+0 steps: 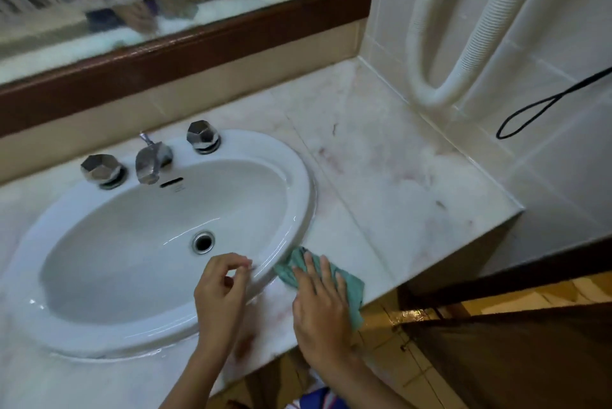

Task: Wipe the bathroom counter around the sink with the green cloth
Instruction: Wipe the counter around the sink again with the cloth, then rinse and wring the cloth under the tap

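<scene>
The green cloth [347, 286] lies on the pale marble counter [397, 177] at its front edge, just right of the white oval sink [298, 183]. My right hand [321, 306] presses flat on the cloth with straight fingers, the fingertips close to the sink's rim. My left hand [220, 289] hovers over the sink's front rim, its fingers loosely curled and holding nothing. Part of the cloth hangs over the counter's edge.
A chrome tap [150, 162] with two faceted knobs [102, 170] [202, 136] sits at the back of the sink. A wood-framed mirror [185, 44] runs behind. A white ribbed hose [440, 77] and a black cord [530, 114] hang on the tiled right wall. Dark specks dot the counter's right part.
</scene>
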`<state>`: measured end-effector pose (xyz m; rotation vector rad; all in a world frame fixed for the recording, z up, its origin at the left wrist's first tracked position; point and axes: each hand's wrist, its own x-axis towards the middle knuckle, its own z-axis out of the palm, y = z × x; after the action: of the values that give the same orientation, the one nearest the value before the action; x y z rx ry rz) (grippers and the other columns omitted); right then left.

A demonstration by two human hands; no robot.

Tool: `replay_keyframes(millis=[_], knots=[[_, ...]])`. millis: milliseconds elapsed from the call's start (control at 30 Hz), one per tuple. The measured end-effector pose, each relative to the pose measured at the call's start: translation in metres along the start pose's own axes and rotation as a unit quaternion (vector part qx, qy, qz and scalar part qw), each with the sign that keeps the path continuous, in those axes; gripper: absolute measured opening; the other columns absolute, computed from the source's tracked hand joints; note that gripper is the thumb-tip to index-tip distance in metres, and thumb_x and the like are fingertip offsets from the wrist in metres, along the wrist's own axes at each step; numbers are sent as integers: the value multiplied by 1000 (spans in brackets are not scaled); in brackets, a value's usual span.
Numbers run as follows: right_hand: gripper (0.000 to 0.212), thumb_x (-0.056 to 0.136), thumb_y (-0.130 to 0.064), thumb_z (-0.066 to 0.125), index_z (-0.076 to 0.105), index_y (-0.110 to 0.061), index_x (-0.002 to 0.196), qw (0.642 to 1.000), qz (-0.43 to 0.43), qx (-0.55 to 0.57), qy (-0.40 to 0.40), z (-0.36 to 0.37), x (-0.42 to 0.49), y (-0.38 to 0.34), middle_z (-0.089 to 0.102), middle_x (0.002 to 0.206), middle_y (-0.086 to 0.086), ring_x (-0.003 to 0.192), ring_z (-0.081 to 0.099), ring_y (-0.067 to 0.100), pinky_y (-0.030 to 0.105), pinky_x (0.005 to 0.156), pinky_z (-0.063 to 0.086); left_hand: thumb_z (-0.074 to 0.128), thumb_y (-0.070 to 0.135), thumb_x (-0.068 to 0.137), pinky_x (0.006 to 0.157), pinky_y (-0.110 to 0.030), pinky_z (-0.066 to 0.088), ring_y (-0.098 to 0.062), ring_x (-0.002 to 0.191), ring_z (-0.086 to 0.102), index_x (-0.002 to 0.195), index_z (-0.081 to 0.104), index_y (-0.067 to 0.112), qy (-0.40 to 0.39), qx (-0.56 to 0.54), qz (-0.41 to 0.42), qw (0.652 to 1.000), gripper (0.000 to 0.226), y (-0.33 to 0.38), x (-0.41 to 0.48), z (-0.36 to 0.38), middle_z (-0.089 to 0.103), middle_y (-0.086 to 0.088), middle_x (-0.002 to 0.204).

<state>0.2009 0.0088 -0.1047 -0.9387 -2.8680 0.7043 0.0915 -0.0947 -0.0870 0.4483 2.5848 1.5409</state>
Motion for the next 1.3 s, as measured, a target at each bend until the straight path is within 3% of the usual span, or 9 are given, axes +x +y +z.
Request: replay_keyframes(millis=[133,333,467,600,800,900,1000,1133,1300], knots=[[37,94,-21,37,61,-23,122,956,109,265,-57,-23,2,-32,65,96,6,85,60,22,28,68,46,55,13,82,65,-22,48,-5,91,63,81,67,26,-30,-3,52,998,18,-18,-18,-55,64,11,96],[24,88,-17,51,72,-4,90,574,302,728,-222,-69,8,-80,67,83,20,69,61,30,35,68,47,55,26,85,96,-33,45,-8,125,50,121,61,25,-112,111,224,962,36,-21,-20,-127,54,11,132],[43,71,-10,50,63,5,109,485,279,756,-340,-80,1,-119,58,99,22,91,55,35,42,88,43,70,17,64,106,-45,33,-34,146,24,148,33,21,-189,219,391,874,92,11,-8,-149,25,-6,159],[30,48,7,44,63,6,72,595,228,686,-351,-81,14,-146,57,75,15,64,61,28,29,66,53,76,37,54,101,-46,31,-34,142,33,154,12,21,-233,417,418,773,119,32,18,-157,38,-2,153],[23,65,5,60,62,6,87,690,161,510,-488,-104,37,-173,60,75,20,67,63,30,36,65,55,66,29,74,40,-28,43,-25,67,68,128,42,17,-221,426,444,757,60,36,59,-164,68,-1,91],[18,74,12,65,61,1,87,766,80,407,-492,-116,51,-178,63,70,15,60,64,22,31,55,54,72,18,67,38,-24,26,-27,51,63,101,58,14,-212,509,461,695,37,60,76,-176,63,0,68],[12,79,6,62,63,0,89,744,39,379,-549,-126,62,-176,69,80,18,71,69,28,35,65,57,60,12,78,49,-32,37,-35,67,65,97,54,10,-224,579,422,661,20,95,87,-190,65,-8,79],[15,83,9,44,50,0,92,717,53,410,-561,-129,72,-185,62,75,22,58,60,27,31,56,50,57,17,73,53,-30,34,-35,66,64,91,55,11,-201,596,399,667,19,110,97,-200,67,-9,78],[12,78,-22,50,42,-16,71,845,-1,318,-430,-142,81,-210,36,50,0,37,26,10,17,38,16,57,25,66,55,-27,44,-30,51,42,70,53,16,-126,584,344,725,11,113,110,-204,52,-4,60]])
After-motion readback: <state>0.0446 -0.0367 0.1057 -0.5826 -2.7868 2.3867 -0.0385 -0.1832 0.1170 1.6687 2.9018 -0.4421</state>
